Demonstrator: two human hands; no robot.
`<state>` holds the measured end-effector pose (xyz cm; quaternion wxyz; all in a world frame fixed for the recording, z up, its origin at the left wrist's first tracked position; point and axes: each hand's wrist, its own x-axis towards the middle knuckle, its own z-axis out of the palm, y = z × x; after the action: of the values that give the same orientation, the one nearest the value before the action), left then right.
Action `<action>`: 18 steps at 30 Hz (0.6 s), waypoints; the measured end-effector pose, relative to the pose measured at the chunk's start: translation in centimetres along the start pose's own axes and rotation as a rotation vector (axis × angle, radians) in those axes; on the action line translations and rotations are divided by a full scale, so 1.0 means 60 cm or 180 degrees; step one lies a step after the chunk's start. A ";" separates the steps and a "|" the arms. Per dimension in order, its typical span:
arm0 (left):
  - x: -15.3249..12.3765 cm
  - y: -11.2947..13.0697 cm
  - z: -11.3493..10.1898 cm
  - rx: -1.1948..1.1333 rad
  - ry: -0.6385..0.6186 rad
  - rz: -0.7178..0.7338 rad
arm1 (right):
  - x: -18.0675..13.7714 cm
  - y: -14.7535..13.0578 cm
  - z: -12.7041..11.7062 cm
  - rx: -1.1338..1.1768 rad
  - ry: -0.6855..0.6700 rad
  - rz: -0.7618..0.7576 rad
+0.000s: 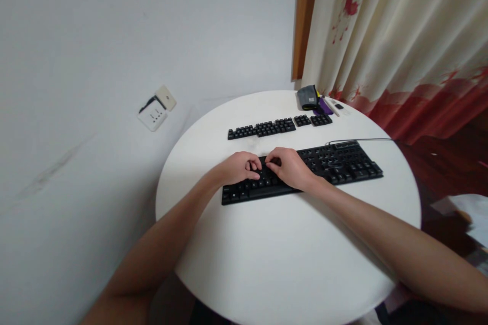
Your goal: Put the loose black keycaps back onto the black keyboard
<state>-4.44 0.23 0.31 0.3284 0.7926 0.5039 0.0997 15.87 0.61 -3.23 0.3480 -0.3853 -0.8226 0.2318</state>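
A black wired keyboard (335, 165) lies across the middle of a round white table (290, 254). My left hand (238, 167) rests on its left part with the fingers curled down onto the keys. My right hand (292, 166) sits right beside it, fingers bent and pinched over the keys near the keyboard's middle. The fingertips of both hands almost touch each other. Whether either hand grips a keycap is too small to make out. Behind the keyboard, rows of loose black keycaps (280, 126) are laid out in a line.
At the table's far edge lie a grey pouch (308, 97), a purple item (325, 106) and a white remote-like stick (338, 106). A cable (362, 139) runs off to the right. A floral curtain (400, 35) hangs behind; a wall socket (154, 111) sits at left.
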 end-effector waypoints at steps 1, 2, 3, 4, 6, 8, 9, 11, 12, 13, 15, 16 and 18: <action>0.000 -0.001 -0.001 -0.0020 -0.0025 0.0020 | 0.000 -0.002 -0.001 0.0056 -0.0008 0.0038; 0.000 -0.002 -0.002 -0.0032 -0.0036 0.0041 | 0.000 -0.003 -0.002 0.0114 -0.0021 0.0077; -0.001 -0.003 -0.004 -0.0038 -0.0038 0.0060 | 0.000 -0.005 -0.003 0.0162 -0.0041 0.0112; -0.001 -0.004 -0.006 -0.0044 -0.0038 0.0077 | 0.000 -0.006 -0.004 0.0201 -0.0057 0.0140; -0.002 -0.004 -0.008 -0.0048 -0.0032 0.0125 | 0.000 -0.008 -0.007 0.0249 -0.0079 0.0167; -0.002 -0.003 -0.009 -0.0016 0.0025 0.0239 | 0.000 -0.008 -0.009 0.0252 -0.0100 0.0161; -0.002 -0.002 -0.009 0.0007 0.0059 0.0322 | 0.000 -0.008 -0.009 0.0248 -0.0111 0.0150; -0.002 0.000 -0.008 0.0049 0.0062 0.0502 | 0.000 -0.006 -0.010 0.0246 -0.0122 0.0135; -0.002 0.001 -0.006 0.0060 0.0014 0.0569 | 0.001 -0.004 -0.010 0.0249 -0.0121 0.0133; -0.002 0.001 -0.005 0.0069 -0.0051 0.0607 | 0.001 -0.003 -0.010 0.0251 -0.0116 0.0137; -0.003 0.001 -0.003 0.0095 -0.0136 0.0623 | 0.001 -0.001 -0.010 0.0249 -0.0103 0.0153; -0.003 0.001 -0.003 0.0110 -0.0143 0.0619 | 0.001 -0.001 -0.010 0.0250 -0.0095 0.0159; -0.002 0.000 -0.002 0.0147 -0.0078 0.0581 | 0.001 0.000 -0.010 0.0286 -0.0107 0.0162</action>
<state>-4.59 0.17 0.42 0.3058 0.8438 0.4276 0.1079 16.31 0.73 -2.80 0.3450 -0.3862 -0.8071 0.2837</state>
